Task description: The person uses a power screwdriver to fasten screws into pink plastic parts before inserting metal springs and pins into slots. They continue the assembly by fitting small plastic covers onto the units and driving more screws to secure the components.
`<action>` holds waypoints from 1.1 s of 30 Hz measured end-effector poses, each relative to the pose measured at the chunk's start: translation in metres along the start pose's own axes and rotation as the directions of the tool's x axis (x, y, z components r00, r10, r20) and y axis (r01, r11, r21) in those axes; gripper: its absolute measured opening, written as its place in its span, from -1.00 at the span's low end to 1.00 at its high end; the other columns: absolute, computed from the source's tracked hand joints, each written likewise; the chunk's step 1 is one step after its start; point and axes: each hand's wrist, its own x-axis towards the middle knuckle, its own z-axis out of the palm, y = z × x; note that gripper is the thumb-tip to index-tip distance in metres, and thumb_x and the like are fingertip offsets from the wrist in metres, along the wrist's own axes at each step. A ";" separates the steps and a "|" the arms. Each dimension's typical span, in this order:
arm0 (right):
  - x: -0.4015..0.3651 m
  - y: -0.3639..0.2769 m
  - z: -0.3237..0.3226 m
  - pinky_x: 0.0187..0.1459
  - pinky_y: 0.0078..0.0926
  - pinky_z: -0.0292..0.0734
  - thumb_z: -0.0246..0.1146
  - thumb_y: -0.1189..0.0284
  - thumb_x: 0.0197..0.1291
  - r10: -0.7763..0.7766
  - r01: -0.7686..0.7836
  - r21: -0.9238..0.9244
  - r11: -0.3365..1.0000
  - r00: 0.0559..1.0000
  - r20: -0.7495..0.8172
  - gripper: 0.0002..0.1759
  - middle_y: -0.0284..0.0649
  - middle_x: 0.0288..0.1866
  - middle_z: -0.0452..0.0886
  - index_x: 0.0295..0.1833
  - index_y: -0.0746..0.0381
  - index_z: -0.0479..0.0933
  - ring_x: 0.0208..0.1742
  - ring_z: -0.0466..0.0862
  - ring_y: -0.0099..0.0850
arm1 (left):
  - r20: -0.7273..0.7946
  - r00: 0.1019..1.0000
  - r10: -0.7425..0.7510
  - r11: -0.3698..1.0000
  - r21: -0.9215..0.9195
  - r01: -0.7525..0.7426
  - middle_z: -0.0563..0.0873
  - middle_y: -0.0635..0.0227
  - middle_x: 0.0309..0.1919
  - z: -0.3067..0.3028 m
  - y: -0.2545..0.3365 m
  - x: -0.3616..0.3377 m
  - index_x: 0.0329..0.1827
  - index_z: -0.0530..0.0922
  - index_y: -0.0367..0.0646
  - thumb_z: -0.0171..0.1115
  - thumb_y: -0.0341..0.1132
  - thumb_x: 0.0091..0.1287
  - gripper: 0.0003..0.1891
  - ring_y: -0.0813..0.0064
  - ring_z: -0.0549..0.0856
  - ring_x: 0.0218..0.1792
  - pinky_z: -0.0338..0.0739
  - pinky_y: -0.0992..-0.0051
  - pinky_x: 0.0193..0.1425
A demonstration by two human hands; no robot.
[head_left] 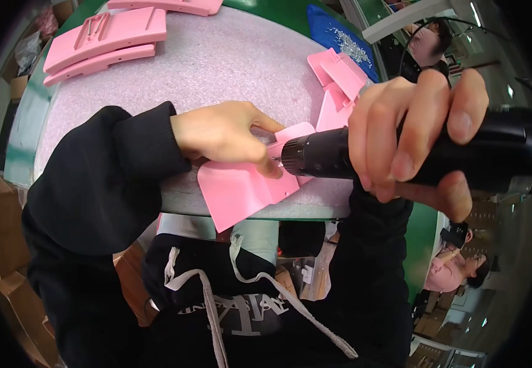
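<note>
My right hand (410, 129) is wrapped round a black power screwdriver (321, 153), which lies sideways with its tip pointing left. The tip meets a pink plastic part (241, 187) near the front edge of the padded table. My left hand (232, 132) rests on that part, thumb and forefinger pressed down beside the screwdriver tip; whatever small item sits between them is too hidden to tell. Just behind the screwdriver, more pink pieces (339, 76) lean together.
Long pink parts (109, 37) are stacked at the back left of the padded table (217, 55). A blue tray (333, 30) of small screws (352, 46) stands at the back right. Two people (450, 270) (428, 43) sit off to the right. Cardboard boxes (2, 221) stand at left.
</note>
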 end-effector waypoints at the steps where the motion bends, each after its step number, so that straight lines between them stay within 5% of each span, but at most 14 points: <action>1: 0.002 0.000 0.002 -0.65 -0.60 0.51 0.19 0.46 -0.01 0.007 -0.007 -0.006 1.000 1.000 0.023 -0.60 -0.13 -0.35 0.50 -0.05 0.25 0.22 -0.69 0.52 -0.47 | 0.001 1.000 -0.013 1.000 0.009 0.013 0.68 0.14 -0.21 0.000 0.000 0.000 0.10 0.54 -0.15 0.36 -0.21 -0.07 -0.43 0.38 0.63 -0.22 0.46 0.49 -0.05; 6: 0.011 0.003 0.010 -0.62 -0.62 0.54 0.21 0.48 -0.03 0.026 -0.022 -0.036 0.999 0.995 0.098 -0.59 -0.15 -0.34 0.49 -0.07 0.23 0.21 -0.67 0.53 -0.48 | -0.001 1.000 0.005 1.000 0.001 -0.005 0.68 0.12 -0.20 0.003 -0.008 0.002 0.09 0.55 -0.11 0.36 -0.24 -0.07 -0.44 0.36 0.64 -0.18 0.45 0.48 0.01; 17: 0.013 0.001 0.011 -0.59 -0.59 0.57 0.24 0.48 0.00 0.033 -0.025 -0.066 0.998 0.993 0.112 -0.58 -0.17 -0.32 0.52 -0.04 0.23 0.24 -0.63 0.58 -0.45 | -0.059 0.997 0.041 0.997 0.070 -0.037 0.69 0.14 -0.34 0.003 -0.006 -0.003 0.08 0.55 -0.16 0.38 -0.21 -0.06 -0.44 0.42 0.63 -0.33 0.47 0.50 -0.18; 20: 0.015 -0.005 0.011 -0.59 -0.59 0.60 0.26 0.47 -0.01 0.013 -0.008 -0.071 0.997 0.998 0.063 -0.59 -0.20 -0.32 0.52 -0.04 0.23 0.27 -0.63 0.58 -0.46 | -0.073 0.994 0.086 0.988 0.135 -0.076 0.68 0.13 -0.41 -0.003 0.002 -0.008 0.06 0.56 -0.19 0.38 -0.16 -0.03 -0.45 0.42 0.61 -0.40 0.46 0.48 -0.24; 23: 0.010 -0.012 0.009 -0.62 -0.65 0.58 0.27 0.47 -0.11 -0.100 0.110 0.044 0.993 0.978 -0.185 -0.60 -0.28 -0.37 0.51 -0.12 0.26 0.32 -0.70 0.54 -0.54 | -0.157 0.966 0.206 0.965 0.199 -0.173 0.67 0.14 -0.46 -0.006 -0.012 0.000 0.05 0.57 -0.20 0.39 -0.11 -0.02 -0.45 0.41 0.60 -0.45 0.45 0.45 -0.29; 25: 0.007 -0.024 0.003 -0.62 -0.65 0.51 0.22 0.42 -0.08 -0.129 0.177 0.120 0.977 0.935 -0.330 -0.60 -0.29 -0.34 0.48 -0.09 0.27 0.33 -0.70 0.50 -0.55 | -0.229 0.918 0.324 0.934 0.231 -0.272 0.66 0.12 -0.46 -0.005 -0.021 0.007 -0.04 0.61 -0.23 0.40 -0.07 -0.01 -0.48 0.34 0.60 -0.45 0.45 0.40 -0.30; 28: -0.001 -0.033 -0.013 -0.58 -0.61 0.40 0.13 0.33 0.00 -0.137 0.200 0.157 0.967 0.929 -0.344 -0.57 -0.26 -0.25 0.45 0.00 0.28 0.33 -0.69 0.45 -0.55 | -0.322 0.879 0.351 0.885 0.419 -0.200 0.64 0.14 -0.42 -0.005 -0.013 0.003 -0.12 0.61 -0.23 0.38 -0.12 0.03 -0.57 0.31 0.59 -0.40 0.45 0.38 -0.27; 31: -0.004 -0.029 -0.016 -0.53 -0.62 0.37 0.13 0.32 0.02 -0.114 0.168 0.092 0.981 0.899 -0.424 -0.59 -0.30 -0.26 0.42 -0.02 0.27 0.31 -0.69 0.40 -0.60 | -0.343 0.382 0.858 0.494 0.753 -0.435 0.60 0.21 -0.44 -0.006 -0.013 0.007 -0.20 0.58 -0.24 0.37 -0.21 0.05 -0.66 0.29 0.57 -0.43 0.45 0.42 -0.30; 33: -0.003 -0.025 -0.010 -0.53 -0.69 0.36 0.18 0.33 -0.03 -0.107 0.149 0.039 0.988 0.844 -0.526 -0.62 -0.37 -0.32 0.39 -0.10 0.25 0.31 -0.72 0.37 -0.67 | -0.332 0.455 0.826 0.562 0.546 -0.621 0.58 0.25 -0.45 0.001 -0.003 0.001 -0.20 0.56 -0.24 0.36 -0.29 0.05 -0.70 0.31 0.56 -0.44 0.44 0.46 -0.32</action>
